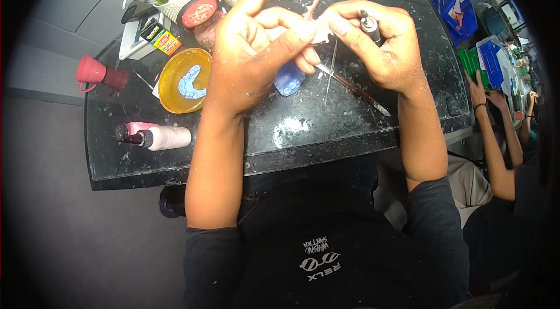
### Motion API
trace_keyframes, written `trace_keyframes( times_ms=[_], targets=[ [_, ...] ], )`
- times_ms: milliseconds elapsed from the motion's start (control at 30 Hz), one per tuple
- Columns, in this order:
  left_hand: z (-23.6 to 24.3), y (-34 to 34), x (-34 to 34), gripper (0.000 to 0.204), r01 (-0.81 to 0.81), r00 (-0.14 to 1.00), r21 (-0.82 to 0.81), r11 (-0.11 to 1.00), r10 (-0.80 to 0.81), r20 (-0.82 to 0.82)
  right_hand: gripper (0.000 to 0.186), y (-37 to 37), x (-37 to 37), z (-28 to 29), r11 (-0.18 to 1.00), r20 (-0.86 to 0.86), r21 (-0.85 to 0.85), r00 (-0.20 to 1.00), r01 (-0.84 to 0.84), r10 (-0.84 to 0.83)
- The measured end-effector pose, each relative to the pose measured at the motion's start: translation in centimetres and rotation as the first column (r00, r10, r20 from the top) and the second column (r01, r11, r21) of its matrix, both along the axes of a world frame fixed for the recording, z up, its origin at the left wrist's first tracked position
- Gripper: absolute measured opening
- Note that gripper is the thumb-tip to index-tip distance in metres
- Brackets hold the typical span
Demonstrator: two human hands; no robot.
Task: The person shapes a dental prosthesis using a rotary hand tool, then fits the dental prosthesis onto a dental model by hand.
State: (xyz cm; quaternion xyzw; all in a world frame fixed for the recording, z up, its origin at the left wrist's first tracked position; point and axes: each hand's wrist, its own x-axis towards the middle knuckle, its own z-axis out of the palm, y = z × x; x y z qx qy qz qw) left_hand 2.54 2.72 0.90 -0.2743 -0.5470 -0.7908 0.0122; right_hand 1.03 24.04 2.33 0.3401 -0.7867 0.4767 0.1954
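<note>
Left hand [248, 61]: grip closed on a thin pink piece [321, 30]. Right hand [385, 46]: same piece pinched, black tool [370, 25] also held. The piece was held between both, above the bench [344, 129]; judged light, stiff, brittle, best taken by opposite edges. Farther down, a brown-handled instrument [354, 90] was laid.

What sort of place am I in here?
Likely a dental workshop: a blue, tooth-arch-shaped piece sits in a yellow bowl, a slim hand tool lies on the white-specked black bench, and your right hand grips a dark, pen-like tool.
</note>
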Motion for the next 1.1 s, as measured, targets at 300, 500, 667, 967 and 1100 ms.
trace_keyframes(
  times_ms=[300,500,667,967,1100],
  targets=[
    [0.3,0.2,0.1,0.043,0.095,0.994,-0.045,0.994,-0.093,0.05,0.011,0.0,-0.2,0.2,0.998,0.04,-0.006,0.997,0.069,-0.068],
    [0.2,0.3,0.0,0.039,0.042,0.999,0.029,0.999,-0.042,0.007,0.036,1.0,0.3,1.6,0.989,0.005,0.122,0.996,0.085,-0.086],
    [0.9,0.5,0.7,0.036,0.002,0.999,0.037,0.999,-0.003,0.045,0.05,0.3,0.2,0.7,0.979,-0.103,0.172,0.991,0.106,-0.089],
    [0.7,0.2,0.4,0.033,0.019,0.998,0.043,0.999,-0.021,0.054,0.05,0.1,0.5,1.0,0.972,-0.114,0.221,0.992,0.085,-0.061],
    [0.6,0.3,0.4,0.033,0.021,0.999,0.05,0.999,-0.024,0.049,0.05,0.2,0.7,1.3,0.961,-0.079,0.266,0.995,0.08,-0.061]
  ],
)
